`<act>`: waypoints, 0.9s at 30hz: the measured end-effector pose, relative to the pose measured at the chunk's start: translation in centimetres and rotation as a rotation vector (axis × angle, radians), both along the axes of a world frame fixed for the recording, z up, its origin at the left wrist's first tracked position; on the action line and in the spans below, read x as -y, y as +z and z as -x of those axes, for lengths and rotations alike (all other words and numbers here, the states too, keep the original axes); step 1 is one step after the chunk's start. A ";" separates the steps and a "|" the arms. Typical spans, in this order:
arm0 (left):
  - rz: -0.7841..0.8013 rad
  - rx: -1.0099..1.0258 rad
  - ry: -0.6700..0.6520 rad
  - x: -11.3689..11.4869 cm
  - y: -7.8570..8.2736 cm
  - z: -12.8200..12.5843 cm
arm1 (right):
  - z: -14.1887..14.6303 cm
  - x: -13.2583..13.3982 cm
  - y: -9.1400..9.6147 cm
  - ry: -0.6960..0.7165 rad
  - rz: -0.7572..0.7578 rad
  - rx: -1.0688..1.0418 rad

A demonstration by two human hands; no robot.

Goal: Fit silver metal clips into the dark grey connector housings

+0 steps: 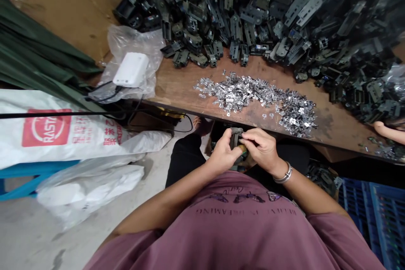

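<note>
Both hands meet above my lap, just below the table's front edge. My left hand (223, 152) is closed around a small dark plastic part (236, 135), holding it upright. My right hand (261, 147), with a metal bracelet on the wrist, pinches against the same part from the right; what its fingertips hold is too small to see. On the wooden table (177, 86) in front of me lies a spread of small shiny metal clips (253, 97). Behind it rises a big heap of dark plastic parts (284, 12).
A white box on clear plastic wrap (131, 69) sits at the table's left end with black cables. White printed sacks (57, 135) and green fabric lie to the left. A blue crate (376, 211) stands at the lower right. Another person's hand (387, 130) rests at the right edge.
</note>
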State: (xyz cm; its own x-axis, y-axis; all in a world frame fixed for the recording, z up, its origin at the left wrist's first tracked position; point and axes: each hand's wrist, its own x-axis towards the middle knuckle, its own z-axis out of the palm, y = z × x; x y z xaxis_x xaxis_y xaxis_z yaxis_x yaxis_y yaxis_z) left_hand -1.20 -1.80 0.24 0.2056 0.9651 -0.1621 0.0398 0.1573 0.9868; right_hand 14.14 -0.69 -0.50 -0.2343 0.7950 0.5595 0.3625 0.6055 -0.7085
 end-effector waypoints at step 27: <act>-0.133 -0.442 -0.125 1.0 0.9 1.0 | -1.1 1.4 -0.5 0.119 0.114 0.094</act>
State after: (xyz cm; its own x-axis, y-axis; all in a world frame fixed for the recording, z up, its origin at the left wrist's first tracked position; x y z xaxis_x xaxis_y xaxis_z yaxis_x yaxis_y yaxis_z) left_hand -2.20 -2.84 1.19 0.2607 0.9557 -0.1368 0.4704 -0.0020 0.8825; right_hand 15.24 -2.06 -1.02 -0.3776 0.8154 0.4388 0.3609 0.5660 -0.7412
